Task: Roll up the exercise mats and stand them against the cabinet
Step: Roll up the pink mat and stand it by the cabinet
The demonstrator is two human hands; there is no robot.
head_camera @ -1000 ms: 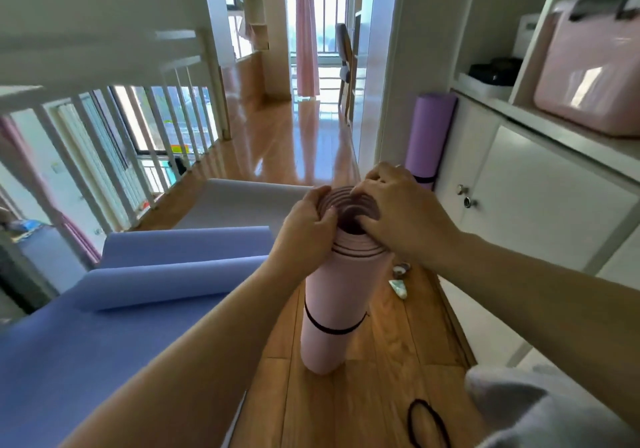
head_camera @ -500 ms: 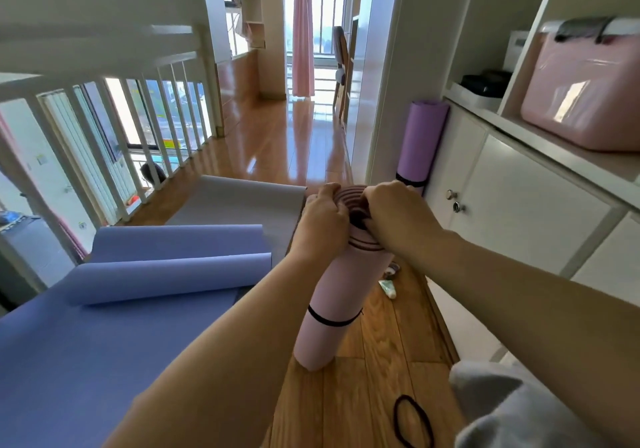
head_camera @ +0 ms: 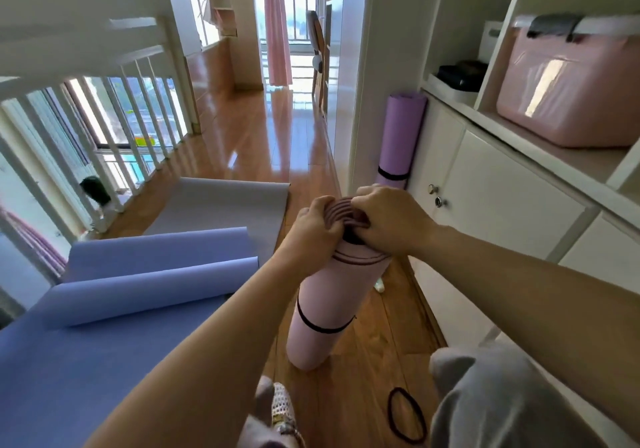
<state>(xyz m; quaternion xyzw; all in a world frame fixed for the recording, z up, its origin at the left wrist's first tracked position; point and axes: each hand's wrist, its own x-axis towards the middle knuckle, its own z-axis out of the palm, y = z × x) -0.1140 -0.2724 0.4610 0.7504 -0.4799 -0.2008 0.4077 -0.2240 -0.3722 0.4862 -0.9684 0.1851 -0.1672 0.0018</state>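
Note:
A rolled pink mat (head_camera: 329, 302) stands on end on the wooden floor, tilted a little to the right, with a black elastic band around its lower part. My left hand (head_camera: 313, 226) grips the left side of its top rim. My right hand (head_camera: 388, 219) curls over the right side of the top, fingers pressed into the coiled layers. A rolled purple mat (head_camera: 398, 136) with a black band stands upright against the white cabinet (head_camera: 502, 184). A blue mat (head_camera: 86, 343) lies unrolled at the left with a curled end, and a grey mat (head_camera: 221, 208) lies flat beyond it.
A loose black elastic band (head_camera: 405, 416) lies on the floor near my knee. A white railing (head_camera: 114, 118) borders the left side. A pink storage box (head_camera: 568, 91) sits on the cabinet shelf. A small pale object (head_camera: 379, 285) lies by the cabinet base.
The pink mat has tipped slightly and its top moved toward the cabinet. Both hands stayed at the top rim, fingers working the coiled layers.

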